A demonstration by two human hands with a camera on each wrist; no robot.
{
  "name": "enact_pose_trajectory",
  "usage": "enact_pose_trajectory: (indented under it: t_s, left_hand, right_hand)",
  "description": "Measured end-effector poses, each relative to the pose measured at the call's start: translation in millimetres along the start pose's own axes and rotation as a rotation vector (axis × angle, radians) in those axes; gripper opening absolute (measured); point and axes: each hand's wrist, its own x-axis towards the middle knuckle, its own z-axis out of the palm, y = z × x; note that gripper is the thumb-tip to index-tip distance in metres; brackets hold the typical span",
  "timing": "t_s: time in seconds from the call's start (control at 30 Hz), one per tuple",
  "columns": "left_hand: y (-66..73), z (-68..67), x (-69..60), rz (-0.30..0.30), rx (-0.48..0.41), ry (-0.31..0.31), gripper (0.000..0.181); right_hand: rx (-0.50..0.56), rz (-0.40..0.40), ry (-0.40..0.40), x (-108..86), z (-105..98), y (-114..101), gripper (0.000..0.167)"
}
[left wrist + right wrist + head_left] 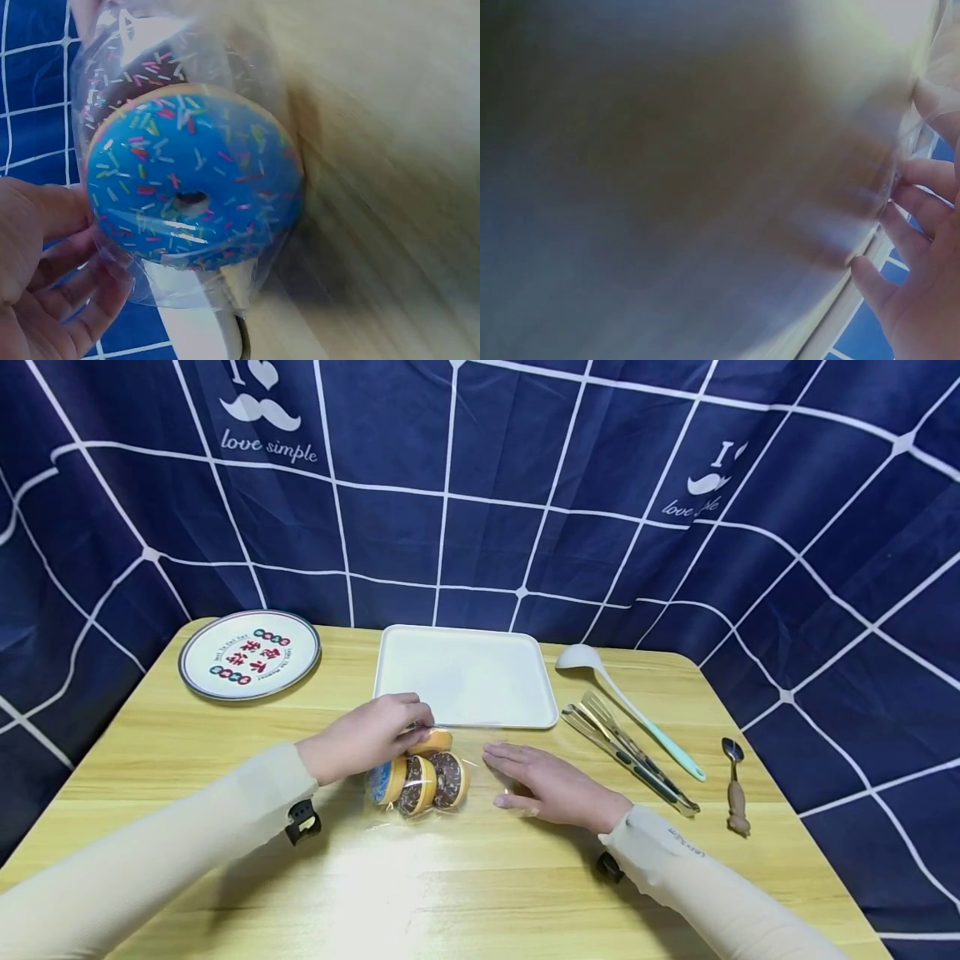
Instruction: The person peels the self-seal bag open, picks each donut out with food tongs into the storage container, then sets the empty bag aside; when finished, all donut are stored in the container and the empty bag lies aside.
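A clear plastic bag [461,811] of toy-like donuts lies on the table in front of the tray. Inside show a blue-iced donut with sprinkles [161,169], two chocolate-iced donuts [450,778] and a yellowish donut edge [437,742]. My left hand [367,739] grips the bag at its upper left, thumb and curled fingers on the plastic. Just right of the bag, my right hand [551,783] lies low over the table with fingers extended. Its fingertips touch the loose clear plastic in the right wrist view; no grip on it shows.
A white tray [465,677] lies behind the bag, with a printed plate [251,656] at back left. On the right are a white ladle with a mint handle [630,706], metal tongs [630,756] and a small spoon [736,789]. A dark blue curtain [480,485] borders the table.
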Motion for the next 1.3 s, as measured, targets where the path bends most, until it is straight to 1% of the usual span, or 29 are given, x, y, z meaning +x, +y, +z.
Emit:
enact_pose_trajectory:
  t_s: [0.07,0.17,0.3,0.43,0.53,0.7,0.83,0.93,1.07,1.17,1.23,1.3]
  left_hand:
    - [-2.0,-0.4,1.6,-0.036,-0.047,0.0,0.006]
    - [-5.7,-1.4,3.5,-0.086,-0.094,-0.019,0.013]
    - [-9.3,-5.9,4.5,-0.134,-0.134,-0.083,0.017]
    - [-10.8,-11.0,3.2,-0.148,-0.137,-0.138,0.015]
    - [-11.4,-12.2,2.6,-0.132,-0.124,-0.14,0.015]
    - [-12.0,-10.6,0.6,-0.092,-0.087,-0.108,0.018]
    - [-10.4,-10.2,-2.5,-0.073,-0.018,-0.079,0.016]
    - [-8.8,-9.9,-4.7,-0.041,0.052,-0.056,0.016]
    - [-8.4,-8.9,-6.3,-0.004,0.115,-0.034,0.017]
    - [-8.7,-9.7,-7.3,-0.004,0.114,-0.025,0.015]
    - [-9.4,-10.4,-7.8,-0.014,0.085,-0.025,0.014]
    - [-10.0,-11.0,-7.7,-0.02,0.035,-0.029,0.015]
  right_hand:
    - [-0.003,-0.001,0.001,-0.4,0,0,0.069]
    - [-0.005,-0.005,0.004,-0.6,0,0,0.069]
    - [-0.001,-0.011,0.007,-0.7,0,-1,0.069]
    - [0.002,-0.013,0.012,-0.7,0,-1,0.068]
    - [0.002,-0.016,0.019,-0.7,0,-1,0.067]
    - [-0.008,-0.023,0.026,-0.3,1,-1,0.066]
    - [-0.013,-0.025,0.026,-0.3,1,-1,0.066]
    - [-0.014,-0.022,0.027,-0.3,1,-1,0.066]
    - [-0.009,-0.017,0.026,-0.1,1,-1,0.066]
    - [-0.003,-0.01,0.019,-0.1,1,-1,0.066]
    - [0.0,-0.007,0.016,-0.2,1,-1,0.067]
    - [0.002,-0.004,0.013,-0.4,1,-1,0.068]
